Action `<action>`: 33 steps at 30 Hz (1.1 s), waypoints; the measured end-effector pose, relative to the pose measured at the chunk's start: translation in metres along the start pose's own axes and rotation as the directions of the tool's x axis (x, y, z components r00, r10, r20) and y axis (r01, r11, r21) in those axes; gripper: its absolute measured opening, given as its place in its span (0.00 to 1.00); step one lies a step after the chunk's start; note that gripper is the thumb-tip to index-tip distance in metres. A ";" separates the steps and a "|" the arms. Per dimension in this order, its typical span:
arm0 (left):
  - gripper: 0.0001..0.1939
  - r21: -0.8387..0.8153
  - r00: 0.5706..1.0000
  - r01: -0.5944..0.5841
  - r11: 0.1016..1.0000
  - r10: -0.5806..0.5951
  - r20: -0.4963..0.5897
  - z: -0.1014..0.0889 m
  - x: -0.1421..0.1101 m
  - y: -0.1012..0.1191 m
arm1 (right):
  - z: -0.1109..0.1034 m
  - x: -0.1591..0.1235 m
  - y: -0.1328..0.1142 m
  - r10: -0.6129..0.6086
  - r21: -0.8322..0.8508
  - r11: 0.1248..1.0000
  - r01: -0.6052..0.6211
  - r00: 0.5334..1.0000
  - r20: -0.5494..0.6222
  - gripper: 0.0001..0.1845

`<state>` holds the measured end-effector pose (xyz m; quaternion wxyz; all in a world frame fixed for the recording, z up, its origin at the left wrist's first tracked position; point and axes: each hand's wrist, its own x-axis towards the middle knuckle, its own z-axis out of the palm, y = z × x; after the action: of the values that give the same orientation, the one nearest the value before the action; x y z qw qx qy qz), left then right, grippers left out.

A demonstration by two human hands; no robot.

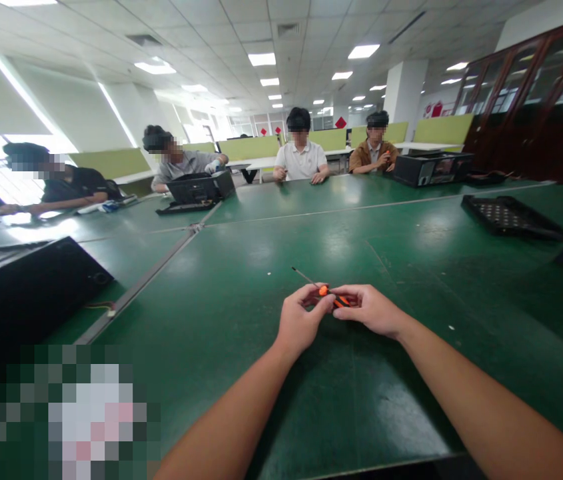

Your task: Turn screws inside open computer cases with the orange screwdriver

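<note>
Head view: slim-shafted, orange-and-black screwdriver

A screwdriver with an orange-and-black handle and a slim metal shaft ending in a dark tip is observed, held at the handle between the left hand and the right hand. The shaft is directed forward and leftward over the green table. The handle, partly covered by fingers, appears intact.

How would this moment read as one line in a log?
left hand: holds orange-and-black screwdriver near its front | right hand: holds its handle end | screwdriver: over green table, tip pointing forward-left
</note>
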<state>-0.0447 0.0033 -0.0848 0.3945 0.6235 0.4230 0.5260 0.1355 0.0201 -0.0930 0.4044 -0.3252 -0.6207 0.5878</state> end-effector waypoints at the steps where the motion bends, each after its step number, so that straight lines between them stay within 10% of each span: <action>1: 0.19 -0.025 0.999 0.038 0.999 -0.039 -0.020 -0.001 0.002 -0.001 | -0.001 0.000 -0.001 -0.015 0.005 1.000 0.016 0.999 -0.044 0.25; 8: 0.24 0.250 0.980 0.190 0.949 -0.197 0.002 -0.012 0.005 -0.002 | -0.009 -0.004 -0.015 -0.186 0.037 0.977 0.212 0.920 -0.345 0.19; 16: 0.16 0.265 0.945 -0.088 0.960 -0.003 0.328 0.001 -0.009 0.007 | 0.000 -0.004 -0.018 -0.168 0.028 0.983 0.181 0.952 -0.258 0.17; 21: 0.09 0.396 0.936 -0.173 0.902 0.026 0.350 0.003 -0.008 0.001 | 0.002 -0.005 -0.016 -0.188 0.008 0.981 0.196 0.951 -0.246 0.18; 29: 0.11 0.175 0.989 -0.099 0.980 0.078 0.123 -0.011 0.003 0.008 | -0.016 -0.005 -0.013 -0.256 -0.049 0.966 0.255 0.903 -0.345 0.11; 33: 0.18 0.070 0.989 -0.067 0.995 0.075 -0.124 -0.018 0.007 0.008 | -0.012 -0.005 -0.009 -0.143 -0.181 0.976 0.123 0.985 -0.101 0.12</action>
<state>-0.0613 0.0080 -0.0727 0.3271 0.6162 0.4419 0.5639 0.1496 0.0204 -0.0848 0.4475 -0.3499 -0.6659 0.4836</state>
